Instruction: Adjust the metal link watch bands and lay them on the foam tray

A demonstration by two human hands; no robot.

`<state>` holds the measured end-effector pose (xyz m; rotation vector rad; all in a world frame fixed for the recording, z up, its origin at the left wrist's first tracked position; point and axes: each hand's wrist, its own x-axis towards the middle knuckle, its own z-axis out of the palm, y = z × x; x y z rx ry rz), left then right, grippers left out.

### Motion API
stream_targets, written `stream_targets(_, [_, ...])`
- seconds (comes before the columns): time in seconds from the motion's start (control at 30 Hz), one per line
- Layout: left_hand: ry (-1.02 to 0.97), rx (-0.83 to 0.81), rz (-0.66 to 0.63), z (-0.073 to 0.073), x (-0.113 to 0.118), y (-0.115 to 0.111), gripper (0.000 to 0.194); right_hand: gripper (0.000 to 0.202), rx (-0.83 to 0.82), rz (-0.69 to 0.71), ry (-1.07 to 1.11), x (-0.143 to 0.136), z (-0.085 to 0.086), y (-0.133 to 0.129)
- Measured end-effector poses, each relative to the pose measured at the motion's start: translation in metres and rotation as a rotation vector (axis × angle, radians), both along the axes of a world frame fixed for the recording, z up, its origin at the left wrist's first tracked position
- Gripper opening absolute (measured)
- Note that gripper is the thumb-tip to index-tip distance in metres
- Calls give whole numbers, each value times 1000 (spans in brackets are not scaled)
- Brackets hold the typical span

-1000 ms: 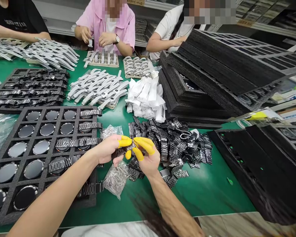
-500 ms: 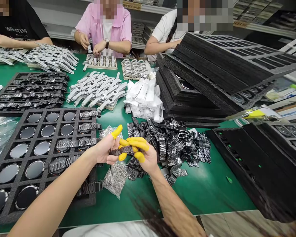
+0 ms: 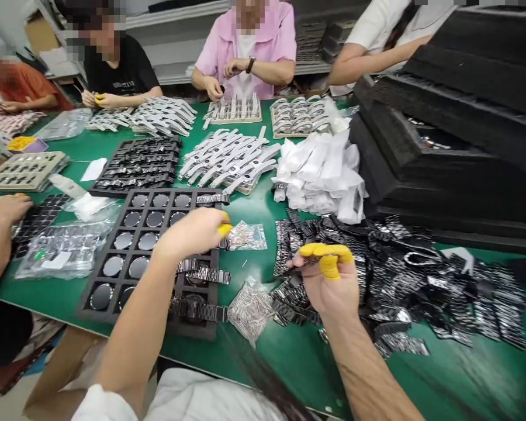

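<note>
My right hand (image 3: 333, 278), with yellow finger covers, pinches a black metal watch strap (image 3: 301, 268) above a heap of similar straps (image 3: 390, 280). My left hand (image 3: 197, 231) is at the edge of a small clear bag of pins (image 3: 249, 235). Its yellow-covered fingers are pressed together and point down; whatever is in them is hidden. Under my left arm lies a grey foam tray (image 3: 87, 301) with round watch faces (image 3: 113, 266) in its compartments. Black straps lie across its right column. A second bag of pins (image 3: 251, 310) sits between my hands.
White-wrapped pieces (image 3: 318, 169) are piled behind the straps. Stacked black foam trays (image 3: 456, 187) rise at the right. White-strapped watches (image 3: 228, 158) and a tray of black-strapped watches (image 3: 142, 166) lie farther back. Several people sit around the table; a co-worker's hand (image 3: 11, 207) is at the left.
My hands have moved apart: the left to the small pin bag, the right staying by the heap with the strap. The view has turned left, showing more people and the table's left side.
</note>
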<state>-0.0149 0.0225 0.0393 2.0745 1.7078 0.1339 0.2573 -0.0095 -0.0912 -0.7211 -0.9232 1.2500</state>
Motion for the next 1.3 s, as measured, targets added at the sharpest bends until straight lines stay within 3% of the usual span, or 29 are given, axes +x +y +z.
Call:
stream_targets(0.03, [196, 6, 68, 2, -16, 2, 26, 26, -41, 12, 20, 0, 2, 0])
stream_targets(0.1, [395, -10, 151, 0, -44, 7, 22, 33, -102, 16, 23, -2, 7, -2])
stream_targets(0.23, [508, -21, 148, -16, -74, 12, 14, 39, -155, 66, 43, -6, 16, -9])
stream_targets(0.47, [422, 79, 116, -28, -93, 5, 14, 37, -200, 178, 121, -10, 21, -15])
stream_targets(0.63, [216, 155, 230, -24, -107, 4, 22, 39, -238, 294, 131, -16, 22, -16])
stream_targets(0.73, [-252, 225, 288, -13, -86, 8, 30, 43, -283, 307, 121, -22, 22, -18])
stream_targets(0.8, [-571, 246, 264, -5, -60, 11, 37, 44, -306, 313, 129, -26, 20, -19])
stream_targets(0.87, [-765, 217, 232, -2, -30, 13, 40, 44, -319, 323, 144, -29, 17, -20])
stream_targets(0.93, [-958, 99, 218, -8, 1, 12, 44, 42, -322, 334, 154, -32, 14, -21])
stream_targets(1.0, [-1127, -118, 224, -23, 29, 6, 48, 42, -326, 337, 157, -34, 12, -21])
stream_targets(1.1, [-1136, -306, 199, -51, 57, -6, 42, 43, -348, 342, 153, -36, 10, -21])
stream_targets(1.2, [-920, -130, 10, -72, 65, -14, 18, 42, -361, 350, 149, -37, 10, -21])
stream_targets(1.3, [-687, 95, -298, -80, 60, -15, 35, 40, -369, 356, 152, -38, 9, -19])
